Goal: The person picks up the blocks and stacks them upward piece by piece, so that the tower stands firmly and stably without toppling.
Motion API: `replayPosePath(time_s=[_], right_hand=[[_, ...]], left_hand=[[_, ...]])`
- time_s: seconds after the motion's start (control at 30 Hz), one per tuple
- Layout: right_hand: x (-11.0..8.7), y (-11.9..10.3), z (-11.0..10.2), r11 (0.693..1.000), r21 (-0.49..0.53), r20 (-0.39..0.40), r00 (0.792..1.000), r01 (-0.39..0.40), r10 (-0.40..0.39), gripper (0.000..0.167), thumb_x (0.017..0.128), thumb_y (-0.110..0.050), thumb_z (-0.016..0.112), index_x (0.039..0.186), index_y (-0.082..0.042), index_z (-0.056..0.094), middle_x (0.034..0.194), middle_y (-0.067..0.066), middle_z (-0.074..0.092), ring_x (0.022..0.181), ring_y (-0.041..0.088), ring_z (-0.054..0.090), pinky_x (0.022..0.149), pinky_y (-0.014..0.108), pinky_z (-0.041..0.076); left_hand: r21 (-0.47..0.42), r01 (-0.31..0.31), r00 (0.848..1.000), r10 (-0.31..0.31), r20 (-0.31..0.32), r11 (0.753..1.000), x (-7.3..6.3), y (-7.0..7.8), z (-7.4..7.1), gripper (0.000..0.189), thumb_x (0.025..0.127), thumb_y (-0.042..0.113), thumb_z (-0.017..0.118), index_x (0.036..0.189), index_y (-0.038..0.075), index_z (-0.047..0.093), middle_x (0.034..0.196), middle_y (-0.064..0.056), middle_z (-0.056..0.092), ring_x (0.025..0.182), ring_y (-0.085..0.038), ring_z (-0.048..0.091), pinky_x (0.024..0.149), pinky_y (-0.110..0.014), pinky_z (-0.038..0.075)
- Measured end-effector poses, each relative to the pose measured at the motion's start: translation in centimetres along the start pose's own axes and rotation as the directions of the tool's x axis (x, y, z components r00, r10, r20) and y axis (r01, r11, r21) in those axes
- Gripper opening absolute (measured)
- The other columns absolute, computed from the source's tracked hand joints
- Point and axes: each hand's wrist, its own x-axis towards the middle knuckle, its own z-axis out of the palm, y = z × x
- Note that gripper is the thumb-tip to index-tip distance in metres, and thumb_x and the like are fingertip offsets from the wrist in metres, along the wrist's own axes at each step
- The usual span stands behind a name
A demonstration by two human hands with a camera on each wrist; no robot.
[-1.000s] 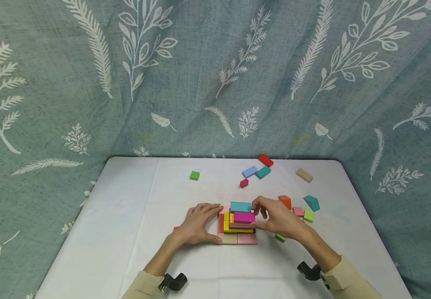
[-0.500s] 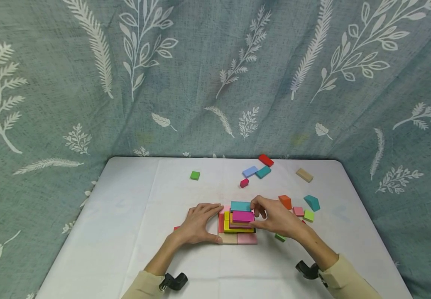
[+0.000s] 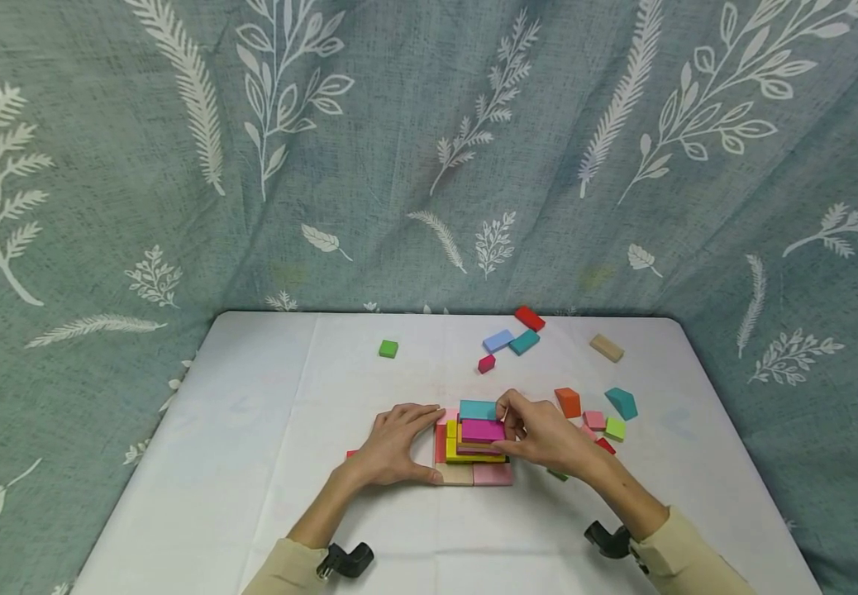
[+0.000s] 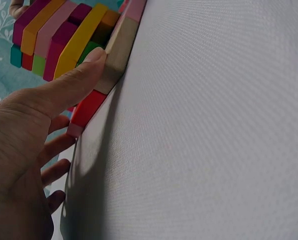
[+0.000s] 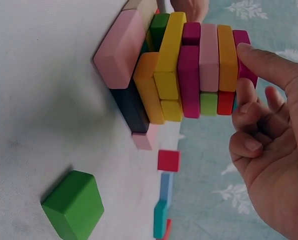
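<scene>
A stepped stack of coloured wooden blocks stands before me, its layers visible in both wrist views. On top, a magenta block lies beside a teal block. My right hand pinches the magenta block at its right end, thumb at the near side and index finger curled by the teal block. My left hand spreads along the base's left side. Its thumb touches a beige block of the base, and its other fingers reach the far corner. A yellow block and a dark block show lower in the stack.
A green block lies at the back left. Blue, red and tan blocks lie at the back. An orange block and a teal wedge-like block are right of the stack, among several smaller ones.
My right hand has shifted slightly left, and the magenta block has slid a little left with it. The left hand has stayed in place at the base.
</scene>
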Motion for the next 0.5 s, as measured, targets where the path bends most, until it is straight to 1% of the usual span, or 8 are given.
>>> replayPosePath(time_s=[0.23,0.33,0.4,0.5], right_hand=[[0.1,0.0,0.1,1.0,0.005,0.002,1.0,0.018,-0.018,0.043,0.082,-0.028,0.085,0.106,-0.019,0.05,0.077,-0.011,0.054,0.07,0.003,0.053,0.066,0.022,0.049],[0.0,0.0,-0.3,1.0,0.01,0.01,1.0,0.014,-0.014,0.046,0.082,-0.031,0.085,0.108,-0.02,0.049,0.076,-0.014,0.055,0.069,0.003,0.053,0.065,0.022,0.048],[-0.1,0.2,-0.9,0.999,0.034,0.019,1.0,0.009,-0.01,0.047,0.082,-0.033,0.085,0.11,-0.02,0.049,0.077,-0.014,0.056,0.069,0.005,0.053,0.064,0.022,0.047],[0.1,1.2,-2.2,0.994,0.111,0.016,1.0,0.006,-0.008,0.049,0.081,-0.037,0.084,0.112,-0.02,0.05,0.078,-0.011,0.059,0.069,0.01,0.054,0.063,0.024,0.047]], left_hand=[[0.005,-0.005,1.0,0.005,0.001,1.0,0.0,-0.1,0.0,0.105,0.069,0.072,0.078,0.155,0.024,0.04,0.157,0.003,0.041,0.141,-0.024,0.034,0.106,-0.055,0.029],[0.004,-0.005,1.0,0.005,0.001,1.0,0.0,-0.1,0.0,0.105,0.069,0.071,0.078,0.155,0.024,0.04,0.157,0.003,0.041,0.141,-0.024,0.034,0.106,-0.055,0.029],[0.001,-0.004,1.0,0.004,0.002,1.0,0.0,-0.1,0.0,0.105,0.069,0.071,0.078,0.155,0.025,0.04,0.157,0.003,0.041,0.141,-0.024,0.034,0.106,-0.055,0.029],[-0.002,-0.001,1.0,0.001,0.004,1.0,0.0,0.0,0.0,0.105,0.069,0.07,0.078,0.155,0.024,0.041,0.156,0.002,0.042,0.141,-0.024,0.034,0.107,-0.056,0.029]])
